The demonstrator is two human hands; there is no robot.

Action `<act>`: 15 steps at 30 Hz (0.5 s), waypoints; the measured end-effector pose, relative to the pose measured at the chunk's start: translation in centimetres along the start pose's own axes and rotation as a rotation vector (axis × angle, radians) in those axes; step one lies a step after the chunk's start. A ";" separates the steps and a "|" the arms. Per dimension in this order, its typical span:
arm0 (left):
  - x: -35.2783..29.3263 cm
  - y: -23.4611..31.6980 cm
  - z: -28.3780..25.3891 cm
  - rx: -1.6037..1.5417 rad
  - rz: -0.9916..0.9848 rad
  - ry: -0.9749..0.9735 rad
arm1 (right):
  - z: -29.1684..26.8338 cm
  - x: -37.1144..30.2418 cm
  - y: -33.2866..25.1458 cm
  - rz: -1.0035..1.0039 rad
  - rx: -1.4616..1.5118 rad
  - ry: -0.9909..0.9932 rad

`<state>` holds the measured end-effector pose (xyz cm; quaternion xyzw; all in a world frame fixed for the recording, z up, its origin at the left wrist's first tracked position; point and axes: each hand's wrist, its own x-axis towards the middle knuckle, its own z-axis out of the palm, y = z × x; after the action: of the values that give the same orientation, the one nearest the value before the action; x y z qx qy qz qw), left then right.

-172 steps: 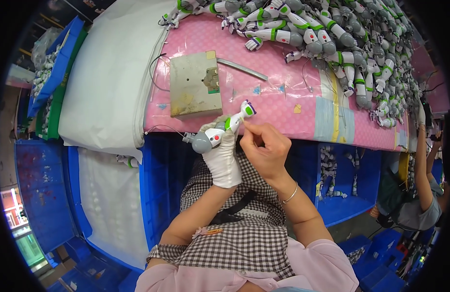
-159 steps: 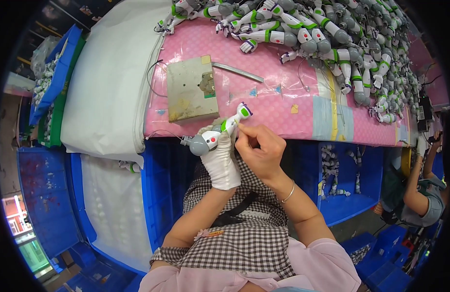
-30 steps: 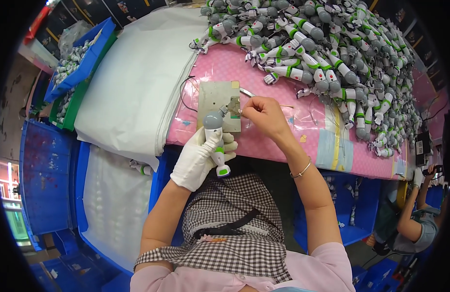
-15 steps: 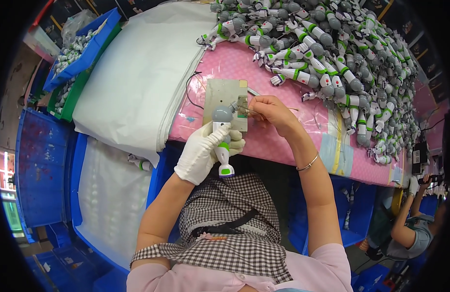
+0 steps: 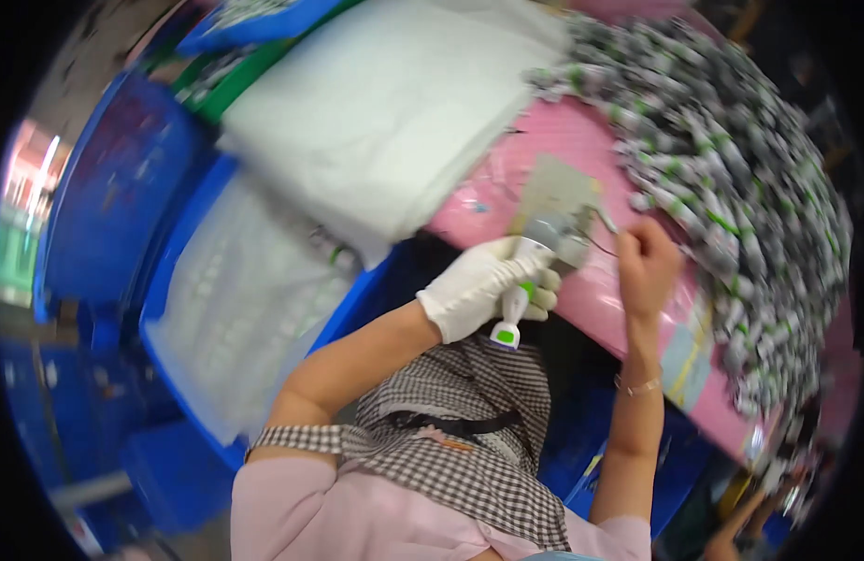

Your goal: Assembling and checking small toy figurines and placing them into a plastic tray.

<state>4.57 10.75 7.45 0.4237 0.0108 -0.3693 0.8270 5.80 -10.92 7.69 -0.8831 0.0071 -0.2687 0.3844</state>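
My left hand [image 5: 478, 285], in a white glove, is closed around a small grey, white and green toy figure [image 5: 525, 271] and holds it upright over the pink table's [image 5: 600, 309] near edge. The figure's grey head sits against a beige square pad [image 5: 555, 192] lying on the table. My bare right hand [image 5: 649, 262] is closed just to the right of the figure's head. It pinches something thin that is too blurred to name. A bracelet is on that wrist.
A big heap of the same grey-and-green figures [image 5: 731, 187] covers the table's far right. White sheeting [image 5: 394, 112] lies to the left. Blue crates [image 5: 123, 187] stand along the left, one lined with clear plastic [image 5: 235, 309]. Another person's arm [image 5: 745, 524] shows at lower right.
The view has swung and tilted, now blurred. Earlier I held the figure near my chest; now it rests upright at the pad on the table, my right hand still working beside its head.
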 end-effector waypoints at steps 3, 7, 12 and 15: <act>-5.9 3.2 -2.4 0.261 -0.076 0.104 | -0.8 -1.3 -1.6 0.124 0.235 -0.204; -14.7 6.6 -11.0 1.344 0.161 0.733 | 0.0 -1.6 -2.0 0.192 0.403 -0.290; -16.6 6.3 -15.7 1.956 -0.353 0.696 | 1.7 -0.5 -1.5 0.227 0.476 -0.289; -13.8 3.5 -19.0 1.882 -0.034 0.383 | 0.8 -0.5 -1.8 0.243 0.467 -0.266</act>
<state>2.27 33.83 2.27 0.9670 -0.1492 -0.1631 0.1266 5.40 -9.04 8.26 -0.7908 0.0001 -0.0971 0.6043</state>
